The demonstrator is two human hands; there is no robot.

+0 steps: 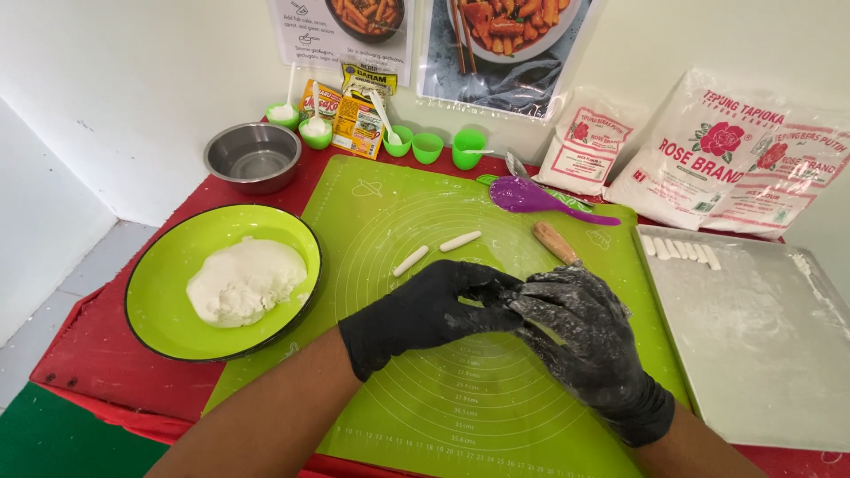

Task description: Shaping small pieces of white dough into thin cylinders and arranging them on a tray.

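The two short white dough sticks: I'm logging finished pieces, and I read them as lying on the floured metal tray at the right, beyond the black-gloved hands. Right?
Not quite. The head view shows the two short white dough sticks lying on the green silicone rolling mat, beyond the black-gloved hands. The floured metal tray holds a separate row of white pieces.

Black gloved hands (509, 310), green mat (398, 221), red table (88, 345)

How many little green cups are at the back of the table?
5 little green cups: two behind the metal bowl, each with white stuff and a spoon; three beside the packets. More may be hidden.
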